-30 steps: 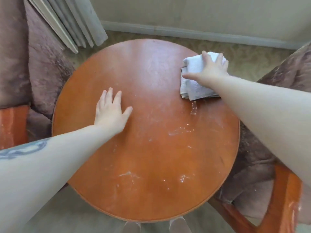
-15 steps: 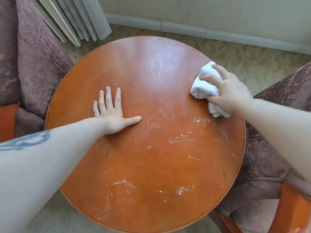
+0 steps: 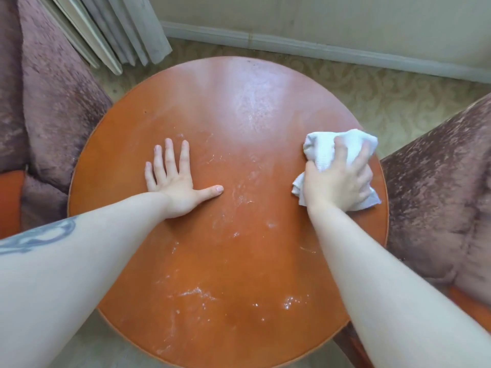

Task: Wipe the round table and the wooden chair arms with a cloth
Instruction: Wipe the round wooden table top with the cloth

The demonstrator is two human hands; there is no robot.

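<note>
The round orange-brown wooden table [image 3: 212,102] fills the middle of the head view, with wet streaks and droplets across its centre and near side. My right hand [image 3: 338,181] grips a bunched white cloth [image 3: 322,150] and presses it on the table close to the right rim. My left hand [image 3: 175,179] lies flat on the tabletop left of centre, fingers spread and empty. A wooden chair arm [image 3: 10,203] shows at the left edge, and another [image 3: 473,306] at the lower right.
Two brown upholstered chairs flank the table, one on the left [image 3: 53,102] and one on the right [image 3: 438,195]. Pale curtain folds [image 3: 114,30] hang at the back left. A wall with baseboard [image 3: 318,49] runs behind over patterned carpet [image 3: 385,96].
My right hand has bunched the flat cloth into a wad and drawn it nearer along the table's right side. My left hand stays flat on the table, its thumb now spread out.
</note>
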